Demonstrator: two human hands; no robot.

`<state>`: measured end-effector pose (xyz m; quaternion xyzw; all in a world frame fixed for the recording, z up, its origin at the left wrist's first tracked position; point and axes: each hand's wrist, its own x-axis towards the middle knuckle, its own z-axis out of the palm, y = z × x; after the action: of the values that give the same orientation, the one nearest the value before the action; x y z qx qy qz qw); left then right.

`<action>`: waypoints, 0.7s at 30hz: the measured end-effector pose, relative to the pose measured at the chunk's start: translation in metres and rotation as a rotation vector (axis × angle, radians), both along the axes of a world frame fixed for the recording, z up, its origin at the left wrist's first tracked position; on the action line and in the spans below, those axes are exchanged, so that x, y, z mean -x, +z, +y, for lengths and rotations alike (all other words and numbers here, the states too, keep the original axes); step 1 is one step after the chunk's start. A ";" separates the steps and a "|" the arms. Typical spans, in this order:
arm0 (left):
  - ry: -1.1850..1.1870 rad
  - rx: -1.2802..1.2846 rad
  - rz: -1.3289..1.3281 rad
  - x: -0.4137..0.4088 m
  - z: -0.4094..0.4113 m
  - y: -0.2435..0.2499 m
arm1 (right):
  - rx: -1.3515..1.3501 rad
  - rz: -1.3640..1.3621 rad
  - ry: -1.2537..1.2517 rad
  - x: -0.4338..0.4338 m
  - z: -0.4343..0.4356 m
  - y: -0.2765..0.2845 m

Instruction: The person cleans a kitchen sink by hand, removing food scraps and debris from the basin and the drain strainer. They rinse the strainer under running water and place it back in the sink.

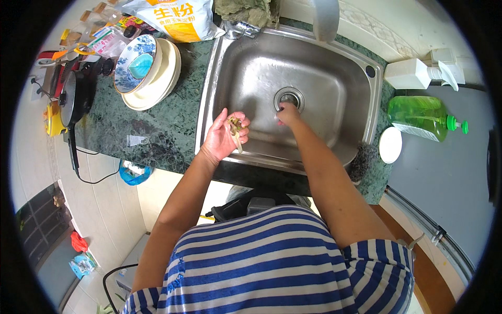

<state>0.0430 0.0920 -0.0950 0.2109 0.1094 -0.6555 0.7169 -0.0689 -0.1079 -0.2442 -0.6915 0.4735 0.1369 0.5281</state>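
Note:
My left hand, palm up over the left front rim of the stainless steel sink, has its fingers curled around wet vegetable scraps. A pale strip of the scraps hangs below the fingers. Down in the basin, my right hand reaches to the drain, its fingertips at the front of the drain ring. The back of that hand hides its fingers, so whether they grip anything does not show. Dark matter is visible inside the drain opening.
Left of the sink stand stacked plates topped by a blue-and-white bowl, and a black pan. A starch bag is behind them. At right are a green soap bottle, a white lid and a steel-wool scourer.

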 end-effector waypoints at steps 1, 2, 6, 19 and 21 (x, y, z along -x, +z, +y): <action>0.004 0.006 0.000 0.001 0.000 -0.001 | 0.062 -0.068 -0.002 0.007 0.001 -0.007; 0.006 0.011 0.000 0.001 0.000 -0.001 | 0.123 -0.135 -0.004 0.013 0.003 -0.014; -0.010 0.030 -0.027 0.001 -0.003 0.000 | 0.544 -0.180 -0.010 0.022 0.001 -0.031; -0.047 -0.077 -0.147 0.005 0.000 -0.003 | 0.744 -0.660 0.111 0.060 -0.019 0.137; -0.049 -0.131 -0.199 0.006 -0.004 -0.001 | 0.793 -0.696 0.137 0.067 -0.018 0.155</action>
<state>0.0366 0.0881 -0.0963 0.3237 0.0752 -0.6403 0.6926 -0.1356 -0.1263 -0.0891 -0.8720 0.2395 -0.2558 0.3419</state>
